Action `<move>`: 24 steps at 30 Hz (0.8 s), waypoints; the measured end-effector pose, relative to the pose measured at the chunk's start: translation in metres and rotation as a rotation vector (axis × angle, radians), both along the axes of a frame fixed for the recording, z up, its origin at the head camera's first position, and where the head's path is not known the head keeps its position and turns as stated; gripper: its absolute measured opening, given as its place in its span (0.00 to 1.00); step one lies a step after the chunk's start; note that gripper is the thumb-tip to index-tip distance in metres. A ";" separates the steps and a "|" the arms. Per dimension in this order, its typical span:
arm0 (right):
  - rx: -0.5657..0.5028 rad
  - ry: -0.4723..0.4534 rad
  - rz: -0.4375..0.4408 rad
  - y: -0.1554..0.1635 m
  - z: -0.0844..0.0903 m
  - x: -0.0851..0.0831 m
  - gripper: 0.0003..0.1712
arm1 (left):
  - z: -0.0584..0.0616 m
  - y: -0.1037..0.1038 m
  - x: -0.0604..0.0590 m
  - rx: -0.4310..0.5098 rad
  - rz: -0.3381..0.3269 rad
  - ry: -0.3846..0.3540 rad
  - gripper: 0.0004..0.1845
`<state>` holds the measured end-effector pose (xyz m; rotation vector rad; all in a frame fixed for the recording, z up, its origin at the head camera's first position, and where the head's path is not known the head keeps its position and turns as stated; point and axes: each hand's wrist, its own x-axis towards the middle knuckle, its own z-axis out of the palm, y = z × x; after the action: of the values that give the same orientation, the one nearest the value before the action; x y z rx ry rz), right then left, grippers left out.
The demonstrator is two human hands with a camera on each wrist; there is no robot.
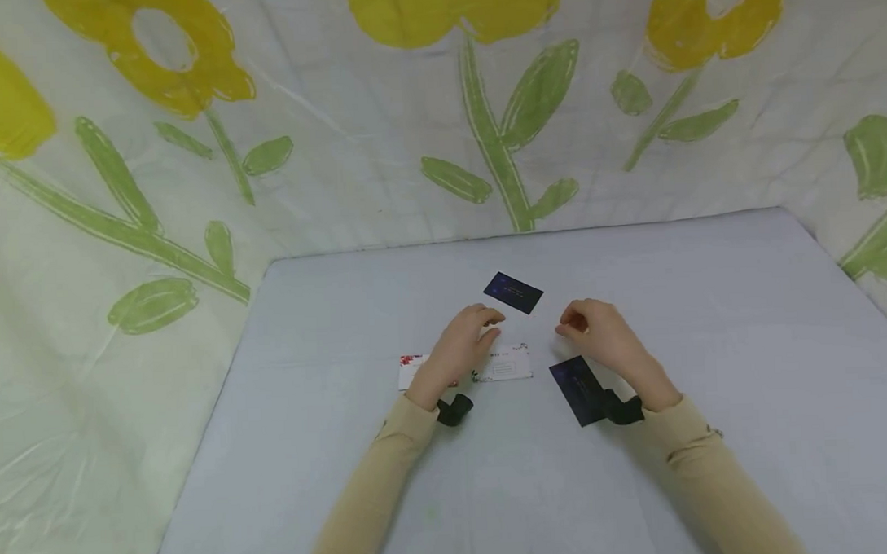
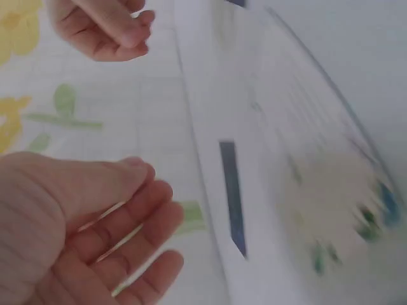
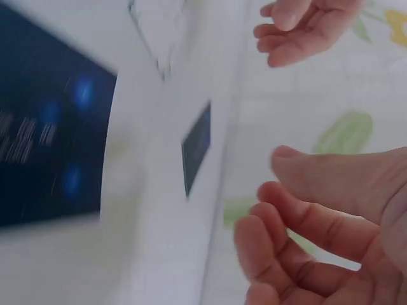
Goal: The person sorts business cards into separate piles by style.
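Above a white card with floral corners (image 1: pixel 516 366) hovers my left hand (image 1: pixel 461 348), its fingers loosely bent and nothing between them. Another white card with red flowers (image 1: pixel 409 374) lies to its left, partly covered by the left hand and wrist. My right hand (image 1: pixel 603 332) is raised at the right, fingers curled toward the thumb (image 3: pixel 318 178) and holding nothing. Below it lies a dark blue card (image 1: pixel 575 390), overlapped by the black wrist strap in the head view. A second dark card (image 1: pixel 513 292) rests farther back, beyond and between the two hands.
The cards lie on a pale table (image 1: pixel 342 313) whose back edge meets a hanging sheet (image 1: pixel 358 149) printed with yellow flowers and green leaves. Black straps (image 1: pixel 455 409) sit at both wrists, below light sleeves (image 1: pixel 381 483).
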<state>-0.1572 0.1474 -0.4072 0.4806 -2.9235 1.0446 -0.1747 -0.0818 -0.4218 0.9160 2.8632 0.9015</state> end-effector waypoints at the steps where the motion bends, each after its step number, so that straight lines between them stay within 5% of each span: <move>1: 0.014 -0.012 -0.007 0.007 0.002 0.004 0.07 | 0.003 0.007 -0.001 0.003 -0.039 -0.002 0.12; 9: 0.147 -0.165 -0.024 0.030 -0.005 0.043 0.17 | 0.005 0.062 -0.001 -0.156 -0.328 0.003 0.14; 16: 0.290 -0.082 -0.056 0.021 -0.016 0.068 0.30 | -0.006 0.084 0.001 -0.253 -0.494 -0.009 0.21; 24: 0.326 -0.116 -0.083 0.018 -0.021 0.072 0.33 | -0.012 0.087 0.004 -0.269 -0.533 -0.037 0.22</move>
<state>-0.0849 0.1657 -0.4284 0.3052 -3.2003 0.6070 -0.1705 0.0047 -0.4334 1.4890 2.4173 0.4604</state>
